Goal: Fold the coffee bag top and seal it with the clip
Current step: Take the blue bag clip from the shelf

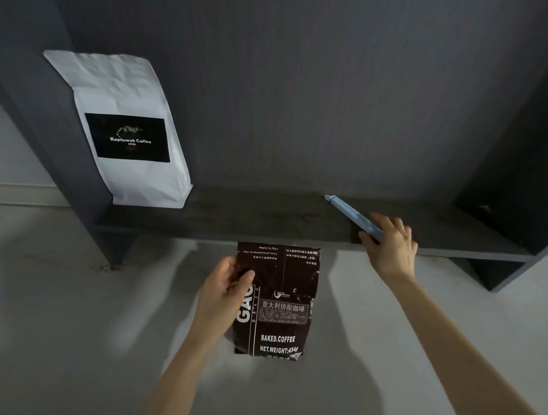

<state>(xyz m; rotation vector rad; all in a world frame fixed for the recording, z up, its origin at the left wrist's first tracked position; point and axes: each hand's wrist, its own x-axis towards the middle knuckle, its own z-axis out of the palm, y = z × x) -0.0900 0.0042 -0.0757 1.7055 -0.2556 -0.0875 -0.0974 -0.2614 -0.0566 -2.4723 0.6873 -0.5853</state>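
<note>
The dark shelf (266, 216) runs across the view, closed at the back by a grey panel and at both ends by dark side walls; its front edge lies just beyond the top of the brown coffee bag (275, 303). The middle stretch of the shelf board is open. Below it, the light floor (76, 309) is bare on both sides of the bag.

A white coffee bag (126, 130) stands at the left end of the shelf, leaning against the side wall, well apart from both hands.

The left hand (223, 295) holds the brown coffee bag by its upper left edge, fingers closed on it with the thumb across the front; the bag top is folded down toward the front. The right hand (389, 245) reaches onto the shelf, fingers closed around the near end of the light blue clip (350, 214), whose far end points back and left.
</note>
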